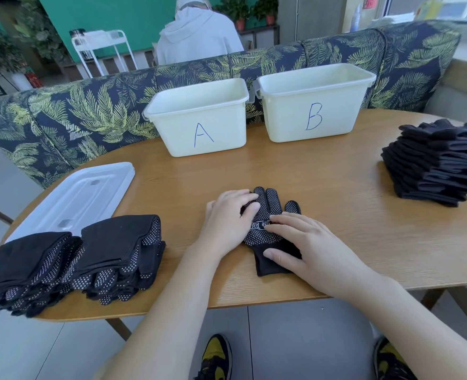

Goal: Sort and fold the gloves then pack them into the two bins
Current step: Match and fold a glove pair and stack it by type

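Note:
A black glove with white grip dots lies flat, dots up, near the front middle of the wooden table. My left hand rests on the glove's left side with its fingers over the glove fingers. My right hand presses flat on the palm and cuff. Two piles of folded gloves sit at the front left. A tall stack of unfolded black gloves stands at the right. Bin A and bin B, both white, stand at the back; their insides are hidden.
Two stacked white bin lids lie at the left of the table. A leaf-patterned sofa back runs behind the table. A person in a grey hoodie sits beyond it, facing away.

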`<state>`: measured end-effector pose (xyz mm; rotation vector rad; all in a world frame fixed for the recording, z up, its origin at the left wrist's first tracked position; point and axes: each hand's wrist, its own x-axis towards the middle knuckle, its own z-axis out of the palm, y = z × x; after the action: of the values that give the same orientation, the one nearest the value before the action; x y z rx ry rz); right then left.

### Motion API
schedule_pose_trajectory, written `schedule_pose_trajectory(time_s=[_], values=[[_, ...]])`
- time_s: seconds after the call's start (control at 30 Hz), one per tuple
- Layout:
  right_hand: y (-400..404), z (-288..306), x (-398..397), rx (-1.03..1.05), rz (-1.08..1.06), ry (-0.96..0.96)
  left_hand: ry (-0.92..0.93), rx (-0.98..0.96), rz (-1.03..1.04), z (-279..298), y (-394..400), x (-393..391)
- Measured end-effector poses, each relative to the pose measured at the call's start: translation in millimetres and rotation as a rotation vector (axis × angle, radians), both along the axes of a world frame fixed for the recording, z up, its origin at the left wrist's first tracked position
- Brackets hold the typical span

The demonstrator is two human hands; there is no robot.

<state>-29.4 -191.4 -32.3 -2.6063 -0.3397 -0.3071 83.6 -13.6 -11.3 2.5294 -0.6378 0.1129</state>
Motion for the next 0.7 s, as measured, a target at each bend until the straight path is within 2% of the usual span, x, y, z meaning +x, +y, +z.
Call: schedule_pose_trajectory(time_s=[0.17, 0.27, 0.47, 0.6, 0.7], values=[[-10, 8, -13, 0.236, 0.083, -0.109, -0.114, -0.283, -0.047, 5, 9, -12], [-19, 7, -22, 0.240, 0.161, -0.129, -0.181, -0.365, -0.182, 8, 16, -37], [-33, 7, -30, 0.193, 0.204, -0.036, -0.142, -0.300, -0.384, -4, 37, -86], [-40, 12, -29, 0.187, 0.195, 0.054, -0.073, -0.187, -0.355, -8, 49, -91], [-38, 15, -28, 0.160, 0.183, 0.045, -0.061, -0.143, -0.321, -8, 50, -87]])
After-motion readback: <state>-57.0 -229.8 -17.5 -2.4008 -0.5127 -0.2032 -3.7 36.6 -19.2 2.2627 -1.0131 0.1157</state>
